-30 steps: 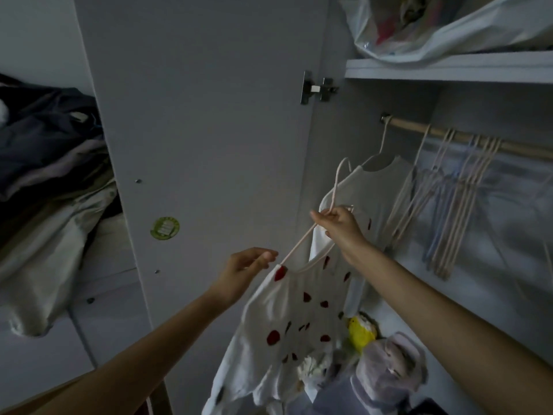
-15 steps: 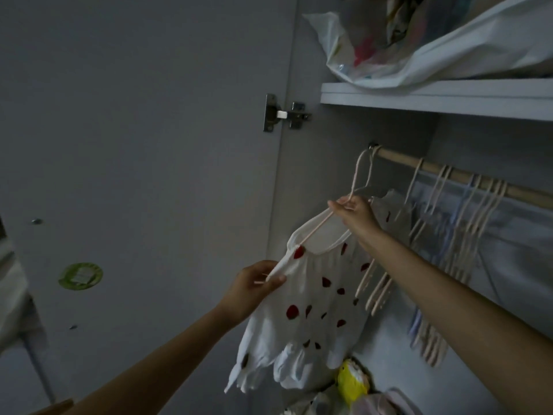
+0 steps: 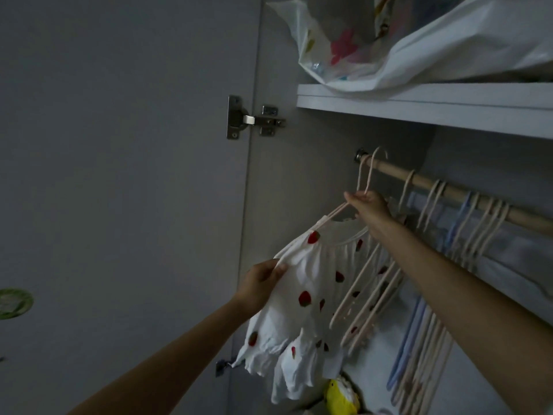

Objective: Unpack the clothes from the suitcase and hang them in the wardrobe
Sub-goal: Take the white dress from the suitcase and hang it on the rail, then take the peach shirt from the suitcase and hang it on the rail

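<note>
1 dress (image 3: 311, 283) | 1 rail (image 3: 466, 196) | 2 hands: left hand (image 3: 260, 286), right hand (image 3: 369, 206)

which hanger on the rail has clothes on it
The leftmost hanger, at the rail's wall end, carries the white strawberry top. The right hand grips its neck. The other hangers to its right, beige and blue, hang bare.

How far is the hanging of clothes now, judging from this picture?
Done: one hanger's hook already sits on the wooden rail. In hand: the right hand holds a hanger carrying the white strawberry-print top at the rail; the left hand pinches its shoulder. Left: many empty hangers wait; the suitcase is out of view.
</note>
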